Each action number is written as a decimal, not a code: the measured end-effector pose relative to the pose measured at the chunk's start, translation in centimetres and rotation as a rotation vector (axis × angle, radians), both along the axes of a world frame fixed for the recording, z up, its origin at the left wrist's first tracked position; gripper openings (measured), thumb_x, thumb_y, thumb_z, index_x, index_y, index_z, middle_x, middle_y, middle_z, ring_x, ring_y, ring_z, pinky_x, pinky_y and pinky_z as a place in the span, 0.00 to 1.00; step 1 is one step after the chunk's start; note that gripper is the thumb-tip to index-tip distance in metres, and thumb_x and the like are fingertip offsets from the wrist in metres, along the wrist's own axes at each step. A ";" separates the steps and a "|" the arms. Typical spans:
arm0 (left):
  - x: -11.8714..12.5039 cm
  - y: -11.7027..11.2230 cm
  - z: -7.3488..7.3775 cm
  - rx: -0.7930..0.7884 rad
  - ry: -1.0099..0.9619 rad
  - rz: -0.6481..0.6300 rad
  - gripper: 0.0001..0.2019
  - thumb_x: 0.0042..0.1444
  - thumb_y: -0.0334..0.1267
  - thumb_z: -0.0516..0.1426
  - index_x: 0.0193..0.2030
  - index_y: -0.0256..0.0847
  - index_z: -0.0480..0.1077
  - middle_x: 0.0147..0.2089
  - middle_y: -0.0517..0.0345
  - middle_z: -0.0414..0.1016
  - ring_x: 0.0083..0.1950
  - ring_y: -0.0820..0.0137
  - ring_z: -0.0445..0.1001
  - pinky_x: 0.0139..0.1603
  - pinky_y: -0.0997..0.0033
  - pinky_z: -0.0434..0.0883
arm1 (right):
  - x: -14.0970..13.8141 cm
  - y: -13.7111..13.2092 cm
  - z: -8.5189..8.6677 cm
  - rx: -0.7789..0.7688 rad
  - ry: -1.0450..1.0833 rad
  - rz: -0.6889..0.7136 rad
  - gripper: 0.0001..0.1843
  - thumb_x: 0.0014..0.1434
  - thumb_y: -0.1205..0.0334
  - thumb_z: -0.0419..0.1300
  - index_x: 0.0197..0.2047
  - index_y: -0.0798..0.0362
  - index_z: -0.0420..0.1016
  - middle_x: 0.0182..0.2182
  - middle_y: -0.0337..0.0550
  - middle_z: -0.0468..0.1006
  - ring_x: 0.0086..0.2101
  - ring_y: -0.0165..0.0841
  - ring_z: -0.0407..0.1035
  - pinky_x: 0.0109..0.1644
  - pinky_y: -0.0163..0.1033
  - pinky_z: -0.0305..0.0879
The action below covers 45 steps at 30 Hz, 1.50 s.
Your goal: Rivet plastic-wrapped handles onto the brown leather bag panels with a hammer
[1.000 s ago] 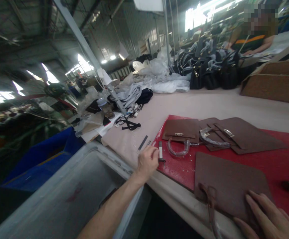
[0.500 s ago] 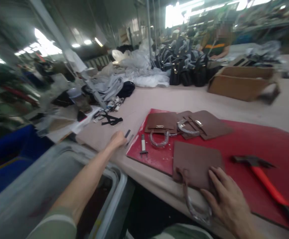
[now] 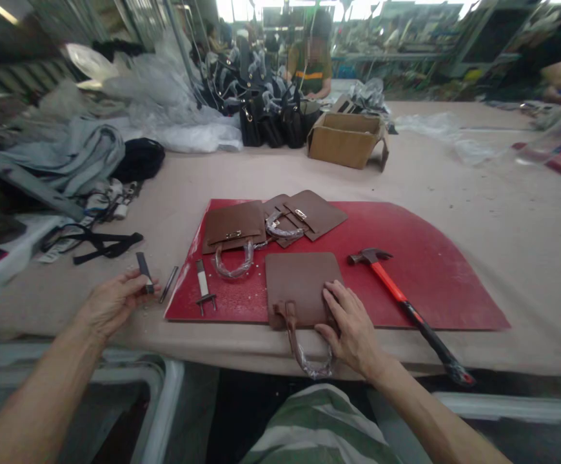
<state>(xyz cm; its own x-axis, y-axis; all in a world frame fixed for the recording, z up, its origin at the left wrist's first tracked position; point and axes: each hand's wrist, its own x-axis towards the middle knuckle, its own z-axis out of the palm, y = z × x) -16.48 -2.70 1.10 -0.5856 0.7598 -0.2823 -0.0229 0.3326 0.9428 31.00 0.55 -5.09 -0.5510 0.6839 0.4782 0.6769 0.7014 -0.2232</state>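
Observation:
My left hand (image 3: 113, 298) pinches a small dark flat metal tool (image 3: 143, 265) just left of the red mat (image 3: 430, 270). A second thin metal strip (image 3: 168, 284) lies on the table beside it. My right hand (image 3: 351, 325) rests flat, fingers apart, on a brown leather bag panel (image 3: 300, 278) at the mat's front edge. That panel's plastic-wrapped handle (image 3: 304, 357) hangs over the table edge. A T-shaped metal punch (image 3: 203, 288) lies on the mat's left part. A red-handled hammer (image 3: 399, 296) lies to the right of the panel.
More brown leather panels (image 3: 235, 225) with clasps and a wrapped handle lie at the mat's back. Black straps (image 3: 99, 241), grey cloth and plastic sit at the left. A cardboard box (image 3: 345, 138) and black handbags (image 3: 265, 122) stand farther back, where another person sits. A grey bin (image 3: 162, 380) is below the table's edge.
The view has swung right and down. My left hand has picked up the small dark metal tool beside the mat. My right hand stays on the brown panel.

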 end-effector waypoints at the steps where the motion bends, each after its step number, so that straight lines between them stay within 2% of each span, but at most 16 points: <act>1: 0.9 -0.4 0.0 0.089 -0.189 0.027 0.09 0.54 0.19 0.56 0.37 0.34 0.72 0.29 0.59 0.80 0.30 0.73 0.80 0.33 0.75 0.80 | 0.0 0.0 0.0 -0.003 0.001 -0.001 0.34 0.65 0.56 0.58 0.70 0.60 0.56 0.65 0.64 0.63 0.67 0.53 0.53 0.65 0.65 0.60; 2: 2.0 -0.7 0.1 0.144 -0.332 0.036 0.11 0.51 0.19 0.57 0.39 0.35 0.73 0.30 0.57 0.81 0.31 0.72 0.80 0.34 0.75 0.80 | 0.0 0.0 0.0 -0.005 0.001 -0.003 0.34 0.65 0.56 0.58 0.70 0.61 0.56 0.65 0.65 0.63 0.67 0.53 0.53 0.65 0.65 0.59; 6: 8.6 -1.1 0.3 0.268 -0.448 -0.071 0.15 0.46 0.26 0.66 0.42 0.35 0.74 0.32 0.56 0.82 0.33 0.68 0.82 0.39 0.70 0.82 | -0.1 -0.1 0.1 -0.010 0.004 -0.011 0.34 0.65 0.55 0.58 0.69 0.61 0.57 0.64 0.64 0.64 0.67 0.53 0.53 0.65 0.64 0.59; 9: 14.6 -0.6 0.3 0.305 -0.373 -0.163 0.18 0.43 0.32 0.71 0.42 0.36 0.74 0.35 0.55 0.83 0.35 0.67 0.83 0.39 0.70 0.82 | -0.2 -0.2 0.3 -0.003 0.001 -0.018 0.33 0.65 0.56 0.58 0.69 0.61 0.58 0.64 0.65 0.64 0.66 0.53 0.54 0.65 0.64 0.60; 12: 19.7 0.0 -0.1 0.351 -0.248 -0.296 0.16 0.45 0.35 0.70 0.41 0.36 0.74 0.37 0.55 0.84 0.38 0.68 0.83 0.43 0.72 0.81 | -0.2 -0.2 0.3 0.002 0.000 -0.022 0.33 0.65 0.56 0.58 0.69 0.60 0.58 0.64 0.64 0.64 0.66 0.53 0.54 0.65 0.63 0.60; 16: 23.7 0.6 -0.9 0.354 -0.080 -0.459 0.10 0.53 0.36 0.64 0.42 0.37 0.74 0.40 0.53 0.84 0.40 0.67 0.83 0.42 0.71 0.81 | -0.2 -0.2 0.3 -0.004 0.003 -0.020 0.34 0.65 0.56 0.58 0.69 0.61 0.57 0.64 0.65 0.65 0.66 0.53 0.54 0.65 0.63 0.59; 21: 24.8 1.1 -2.0 0.378 0.194 -0.549 0.07 0.57 0.36 0.61 0.42 0.40 0.75 0.41 0.55 0.84 0.38 0.68 0.83 0.39 0.73 0.80 | -0.3 -0.2 0.4 -0.023 0.013 -0.021 0.33 0.65 0.56 0.57 0.69 0.61 0.58 0.64 0.65 0.65 0.66 0.53 0.54 0.65 0.63 0.59; 25: 24.7 1.3 -2.5 0.392 0.299 -0.561 0.07 0.59 0.35 0.60 0.43 0.40 0.76 0.42 0.56 0.84 0.40 0.68 0.83 0.42 0.72 0.80 | -0.3 -0.2 0.5 -0.043 0.018 -0.030 0.33 0.64 0.56 0.58 0.68 0.61 0.59 0.64 0.64 0.66 0.66 0.53 0.55 0.66 0.62 0.59; 39: 25.5 1.6 -2.9 0.434 0.414 -0.610 0.06 0.59 0.32 0.60 0.42 0.41 0.76 0.41 0.56 0.84 0.42 0.68 0.83 0.45 0.72 0.79 | -0.2 -0.2 0.2 -0.040 0.033 -0.027 0.31 0.63 0.57 0.59 0.66 0.64 0.62 0.63 0.65 0.65 0.66 0.53 0.55 0.67 0.61 0.58; 45: 25.7 1.6 -3.2 0.482 0.505 -0.572 0.05 0.59 0.34 0.59 0.42 0.40 0.76 0.40 0.56 0.83 0.42 0.67 0.82 0.45 0.72 0.78 | -0.2 -0.2 0.1 -0.048 0.028 -0.023 0.31 0.63 0.57 0.59 0.64 0.65 0.64 0.63 0.66 0.66 0.66 0.53 0.54 0.68 0.61 0.56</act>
<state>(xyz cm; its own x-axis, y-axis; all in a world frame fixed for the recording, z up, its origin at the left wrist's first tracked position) 9.21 -1.09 -2.15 -0.0499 0.9426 0.3302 0.4792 -0.2675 0.8359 30.81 0.31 -4.99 -0.5219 0.7184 0.4598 0.6855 0.6741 -0.2752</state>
